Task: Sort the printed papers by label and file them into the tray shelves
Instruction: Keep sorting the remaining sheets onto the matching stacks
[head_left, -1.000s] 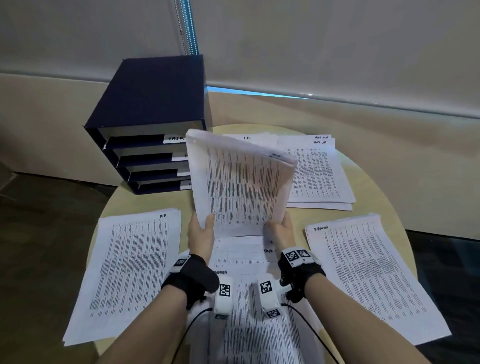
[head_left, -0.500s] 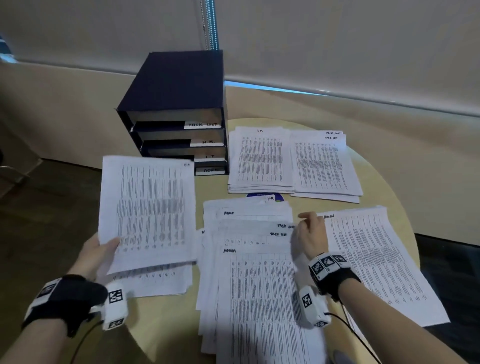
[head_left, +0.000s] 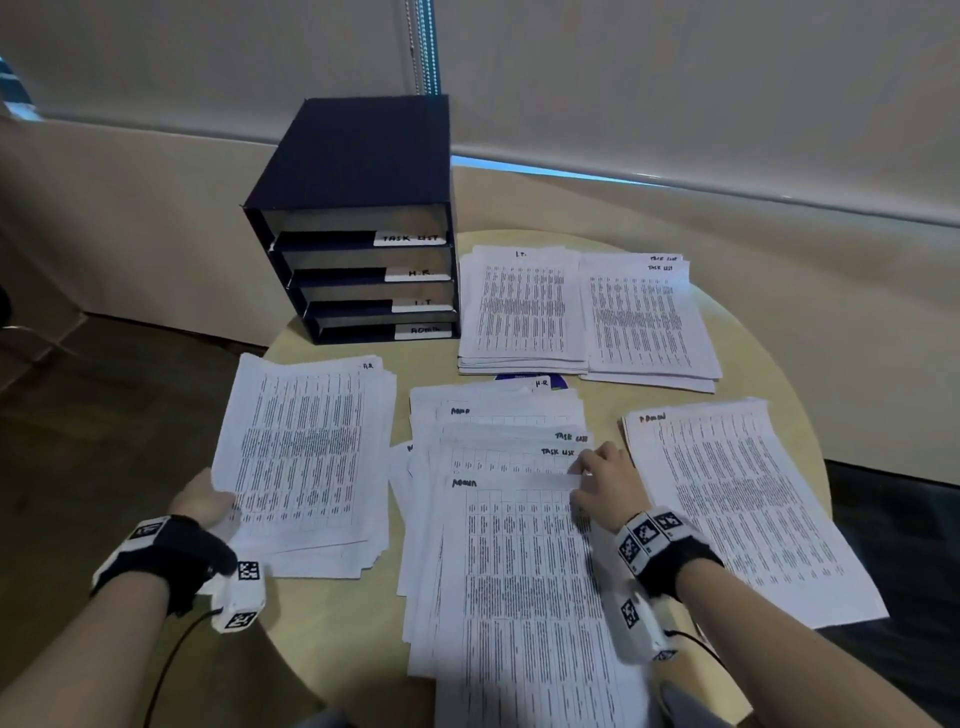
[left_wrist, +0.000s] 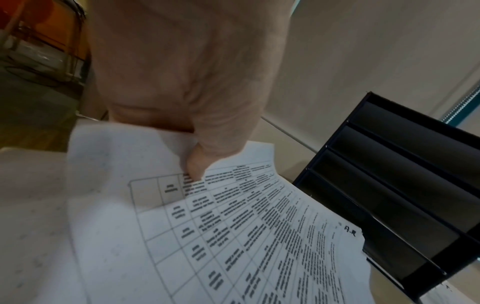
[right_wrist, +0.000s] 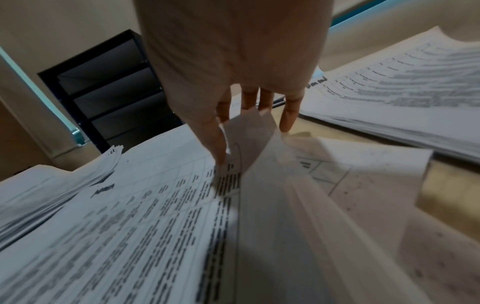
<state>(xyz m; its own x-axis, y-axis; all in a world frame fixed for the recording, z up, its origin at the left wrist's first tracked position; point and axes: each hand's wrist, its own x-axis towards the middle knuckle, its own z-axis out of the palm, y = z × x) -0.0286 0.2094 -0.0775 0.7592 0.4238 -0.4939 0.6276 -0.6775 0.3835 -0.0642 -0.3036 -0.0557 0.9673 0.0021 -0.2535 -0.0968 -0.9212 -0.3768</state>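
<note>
Printed papers are lying in five groups on the round table (head_left: 769, 358): an H.R. pile (head_left: 311, 457) at 9 o'clock, an unsorted central stack (head_left: 514, 571) at 6 o'clock, an Admin pile (head_left: 743, 504) at 3 o'clock, and an I.T. pile (head_left: 522, 306) touching a Task List pile (head_left: 647, 317) at 1 o'clock. The left hand (head_left: 200, 501) is pinching the top H.R. sheet (left_wrist: 233, 236) at its near left corner, thumb on the printed face, the sheet resting on the H.R. pile. The right hand (head_left: 605, 483) is pinching the right edge of the stack's top Admin sheet (right_wrist: 145, 226), curling that edge upward between thumb and fingers (right_wrist: 288, 115). At 11 o'clock the dark blue tray shelves (head_left: 353, 228) are standing with four slots labelled Task List, H.R., I.T. and Admin from top to bottom.
</note>
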